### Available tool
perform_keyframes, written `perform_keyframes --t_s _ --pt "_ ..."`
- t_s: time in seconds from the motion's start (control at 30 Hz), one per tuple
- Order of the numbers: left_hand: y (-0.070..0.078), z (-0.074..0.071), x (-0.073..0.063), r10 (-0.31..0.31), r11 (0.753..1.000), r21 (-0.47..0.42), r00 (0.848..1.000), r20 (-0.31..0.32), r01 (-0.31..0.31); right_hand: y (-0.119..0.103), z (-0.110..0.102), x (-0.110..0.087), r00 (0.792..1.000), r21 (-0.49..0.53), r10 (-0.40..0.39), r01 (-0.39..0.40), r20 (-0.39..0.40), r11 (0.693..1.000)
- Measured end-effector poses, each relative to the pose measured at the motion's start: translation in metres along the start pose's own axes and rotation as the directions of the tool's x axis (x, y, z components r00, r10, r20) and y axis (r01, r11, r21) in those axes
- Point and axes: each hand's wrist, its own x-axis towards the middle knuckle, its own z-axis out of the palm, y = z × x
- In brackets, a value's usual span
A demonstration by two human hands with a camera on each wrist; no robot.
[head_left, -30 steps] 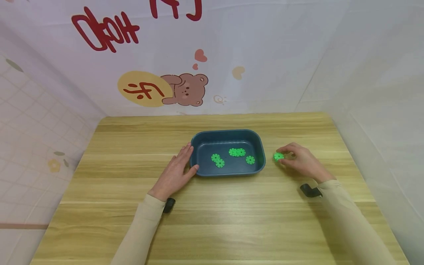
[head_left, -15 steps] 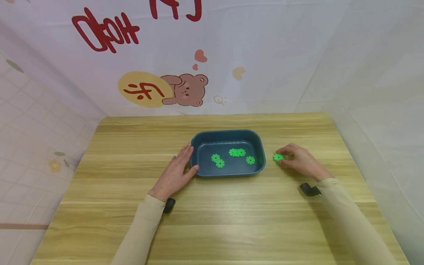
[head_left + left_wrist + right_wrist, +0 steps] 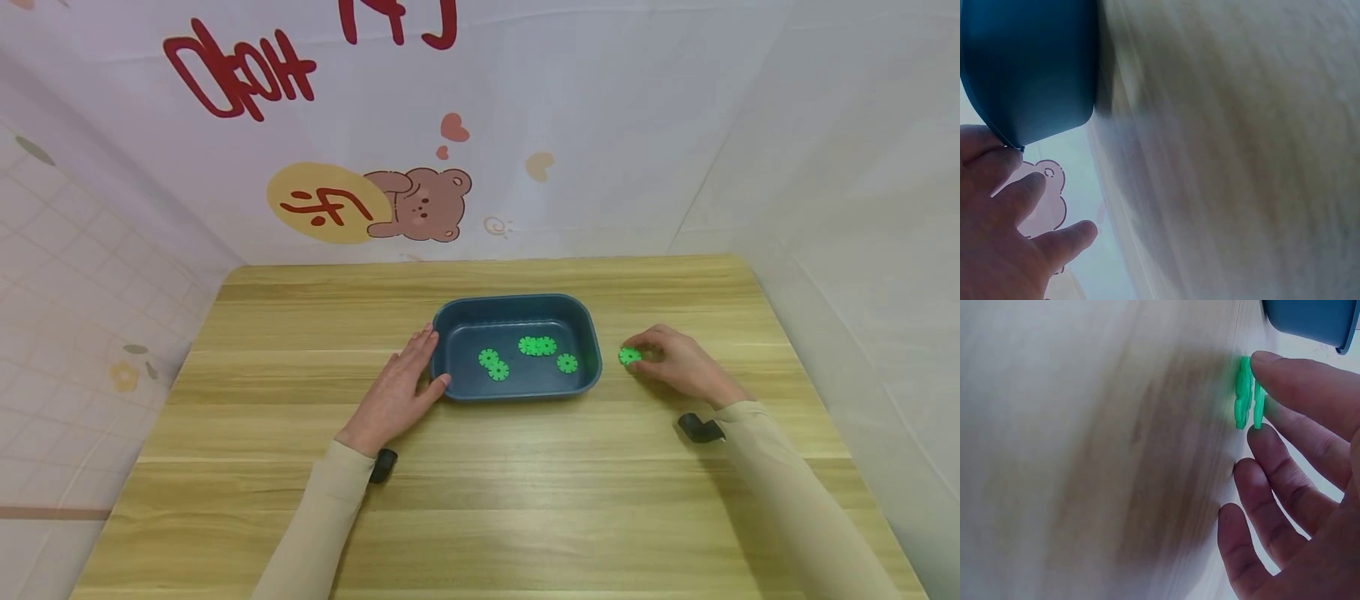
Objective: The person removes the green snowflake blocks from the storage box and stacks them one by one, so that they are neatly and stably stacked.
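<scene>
My left hand [image 3: 393, 396] rests against the left end of a dark blue tray [image 3: 517, 395], with fingers straight along the rim and the thumb near the front corner. In the left wrist view its fingers [image 3: 1013, 200] are spread, some tips at the rim. To the right of the tray, my right hand [image 3: 686, 362] pinches a green notched snowflake disc [image 3: 628, 356] low over the table. The right wrist view shows this held disc [image 3: 1259, 407] between thumb and fingers, with a second green disc [image 3: 1243, 394] right beside it, nearer the tabletop.
Several matching green discs lie inside the tray: an overlapping group [image 3: 537, 346] right of the middle, an overlapping pair [image 3: 493, 365] to the left, and a single disc [image 3: 567, 363] near the right. The wooden table [image 3: 525, 492] ends at a printed cloth wall [image 3: 600, 167].
My right hand has shifted very slightly, staying at the green disc beside the tray. My left hand and the tray have not visibly moved.
</scene>
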Motion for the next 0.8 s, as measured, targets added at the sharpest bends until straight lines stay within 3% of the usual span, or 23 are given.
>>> perform_keyframes --t_s 0.5,0.8 --pt "-0.0014 0.0001 -0.0003 0.009 1.000 -0.007 1.000 0.002 -0.009 0.0026 0.0019 -0.0006 1.000 0.006 -0.017 0.017 -0.002 1.000" --pt "-0.0015 0.0001 -0.0001 0.005 1.000 -0.007 1.000 0.008 -0.005 -0.0073 -0.0015 -0.0067 0.998 0.043 -0.008 0.011 -0.065 0.999"
